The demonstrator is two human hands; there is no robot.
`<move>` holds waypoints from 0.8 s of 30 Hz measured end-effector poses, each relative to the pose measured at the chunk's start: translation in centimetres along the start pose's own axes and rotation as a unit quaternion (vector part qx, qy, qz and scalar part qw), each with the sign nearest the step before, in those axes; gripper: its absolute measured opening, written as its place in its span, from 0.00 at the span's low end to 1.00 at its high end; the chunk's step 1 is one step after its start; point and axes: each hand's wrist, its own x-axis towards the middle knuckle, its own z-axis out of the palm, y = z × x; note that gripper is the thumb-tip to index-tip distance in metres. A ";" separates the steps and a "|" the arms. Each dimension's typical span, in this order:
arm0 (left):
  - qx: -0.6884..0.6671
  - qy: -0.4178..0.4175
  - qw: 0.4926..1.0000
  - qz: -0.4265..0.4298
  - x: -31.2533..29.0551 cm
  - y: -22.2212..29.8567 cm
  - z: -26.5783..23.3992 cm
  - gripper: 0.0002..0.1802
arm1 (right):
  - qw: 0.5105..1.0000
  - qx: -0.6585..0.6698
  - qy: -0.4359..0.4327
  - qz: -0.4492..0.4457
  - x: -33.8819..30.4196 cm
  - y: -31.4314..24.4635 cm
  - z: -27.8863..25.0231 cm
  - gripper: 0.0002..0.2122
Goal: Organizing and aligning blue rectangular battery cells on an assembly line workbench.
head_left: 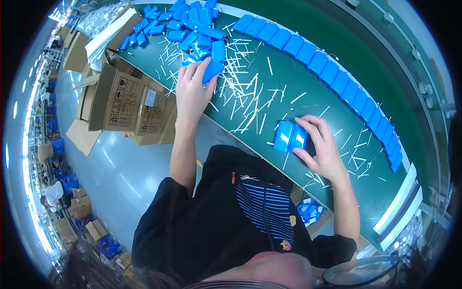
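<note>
My left hand [194, 91] is closed on a blue shrink-wrapped battery pack [212, 71], held between thumb and fingers at the near edge of a loose heap of similar packs [195, 24]. Farther right, my right hand [323, 147] has its thumb and fingers around the right one of two packs lying side by side on the green table. That gripped pack [299, 137] touches or nearly touches its neighbour, the left pack [284, 135]. Thin white strips [245, 103] lie scattered between and around both hands.
A long curved row of blue packs [329, 72] runs along the far side of the green table [269, 91]. Open cardboard boxes [122, 101] stand at the left, beside the table edge. Under the near edge, a box holds more blue packs [309, 210].
</note>
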 end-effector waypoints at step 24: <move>-0.142 -0.116 0.977 0.105 -5.2 11.7 -0.2 0.14 | 0.996 -0.075 -0.040 -0.026 0.4 -0.5 -0.4 0.32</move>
